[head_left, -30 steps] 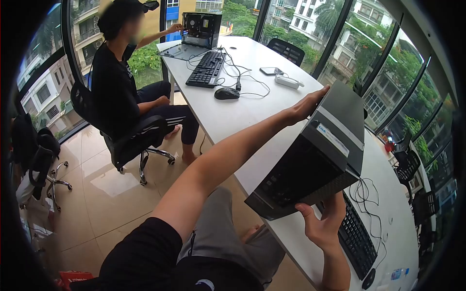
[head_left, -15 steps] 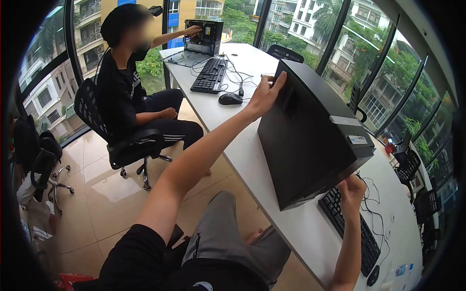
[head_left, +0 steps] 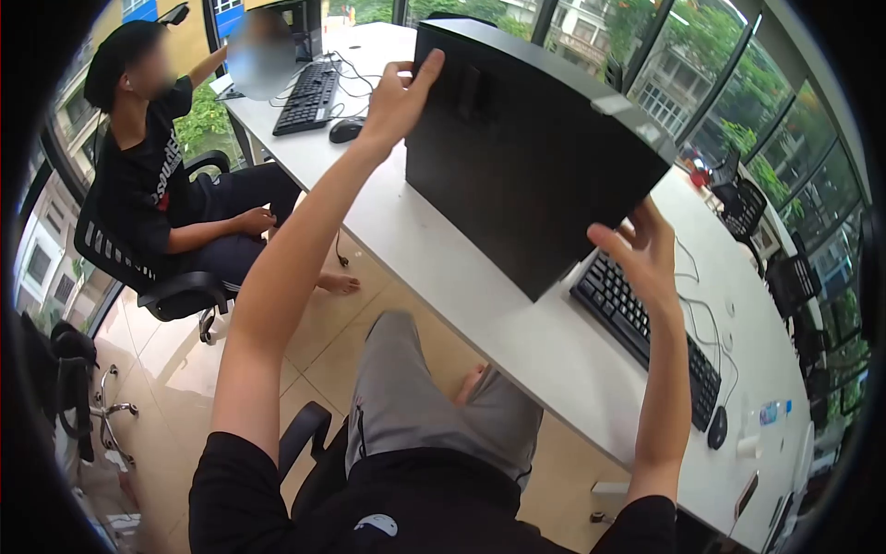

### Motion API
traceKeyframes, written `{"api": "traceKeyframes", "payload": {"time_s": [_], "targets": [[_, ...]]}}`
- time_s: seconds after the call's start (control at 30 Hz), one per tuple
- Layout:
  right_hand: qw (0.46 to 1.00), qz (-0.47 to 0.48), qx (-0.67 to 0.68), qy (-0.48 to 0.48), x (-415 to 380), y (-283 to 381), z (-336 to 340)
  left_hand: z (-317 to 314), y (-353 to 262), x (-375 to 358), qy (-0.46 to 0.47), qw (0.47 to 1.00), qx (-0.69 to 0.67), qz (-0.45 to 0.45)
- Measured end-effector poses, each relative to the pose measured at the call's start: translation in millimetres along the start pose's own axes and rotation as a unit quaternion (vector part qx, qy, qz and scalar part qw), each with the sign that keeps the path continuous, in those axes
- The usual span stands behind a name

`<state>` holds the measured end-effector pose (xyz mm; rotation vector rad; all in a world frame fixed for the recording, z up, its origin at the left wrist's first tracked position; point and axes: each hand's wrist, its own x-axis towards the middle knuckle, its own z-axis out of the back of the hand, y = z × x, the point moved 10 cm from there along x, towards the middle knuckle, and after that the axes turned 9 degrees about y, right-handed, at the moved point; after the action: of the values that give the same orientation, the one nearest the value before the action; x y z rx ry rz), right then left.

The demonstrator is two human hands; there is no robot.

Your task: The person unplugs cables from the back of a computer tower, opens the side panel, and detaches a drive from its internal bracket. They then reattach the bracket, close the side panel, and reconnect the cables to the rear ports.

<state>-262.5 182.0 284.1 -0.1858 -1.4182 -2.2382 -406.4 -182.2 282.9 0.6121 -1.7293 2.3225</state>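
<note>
A black desktop computer case stands on the white table in front of me, its broad side panel facing me. My left hand grips its upper left corner, thumb on the panel and fingers partly hidden behind the edge. At the lower right edge, my right hand holds the case with its thumb against the side and its fingers around the front. A black keyboard lies just under my right hand, partly covered by the forearm.
A black mouse and a plastic bottle sit at the right of the white table. Another keyboard and mouse lie to the left with cables. A seated co-worker reaches toward another computer case.
The case has turned so that its side panel faces me more squarely. My right hand has shifted from the bottom front corner up along the front edge. My view has swung right.
</note>
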Motion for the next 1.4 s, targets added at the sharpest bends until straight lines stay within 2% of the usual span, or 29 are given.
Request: {"api": "traceKeyframes", "payload": {"time_s": [0.27, 0.4, 0.5, 0.6, 0.7, 0.8, 0.9, 1.0, 1.1, 1.2, 1.23, 1.4], "targets": [[0.999, -0.02, 0.051, 0.004, 43.2, -50.0, 53.2, -2.6, -10.3, -20.6, -0.06, 0.996, 0.063, -0.038], [0.997, -0.011, 0.055, -0.049, 58.1, -80.2, 72.7, -11.5, -19.7, -32.4, -0.061, 0.994, 0.08, -0.043], [0.993, -0.018, 0.085, -0.076, 64.8, -98.5, 74.1, -19.9, -27.9, -41.6, -0.047, 0.993, 0.092, -0.049], [0.993, -0.041, 0.051, -0.095, 63.4, -99.2, 72.7, -23.7, -37.7, -47.2, -0.03, 0.993, 0.107, -0.047], [0.992, -0.054, 0.041, -0.103, 64.0, -101.8, 72.3, -26.6, -50.0, -53.5, -0.071, 0.981, 0.169, -0.063], [0.993, 0.009, -0.005, -0.117, 59.5, -62.8, 69.2, -30.9, -73.9, -58.2, -0.111, 0.961, 0.234, -0.1], [0.981, 0.033, -0.005, -0.191, 52.1, -46.5, 83.2, -36.3, -89.5, -55.2, -0.143, 0.941, 0.275, -0.136], [0.977, 0.051, -0.027, -0.203, 45.8, -22.9, 85.8, -43.7, -99.9, -53.7, -0.165, 0.926, 0.312, -0.136], [0.973, 0.03, -0.077, -0.213, 39.6, -6.2, 78.3, -48.9, -102.7, -51.1, -0.167, 0.91, 0.357, -0.127], [0.972, 0.027, -0.095, -0.213, 39.0, 0.4, 71.3, -48.7, -103.8, -51.5, -0.143, 0.921, 0.356, -0.072], [0.972, 0.028, -0.097, -0.211, 39.4, 1.0, 69.8, -49.6, -110.8, -53.9, -0.154, 0.912, 0.364, -0.107], [0.969, 0.026, -0.113, -0.216, 38.8, 1.0, 70.3, -48.6, -113.5, -51.6, -0.128, 0.925, 0.347, -0.086]]}}
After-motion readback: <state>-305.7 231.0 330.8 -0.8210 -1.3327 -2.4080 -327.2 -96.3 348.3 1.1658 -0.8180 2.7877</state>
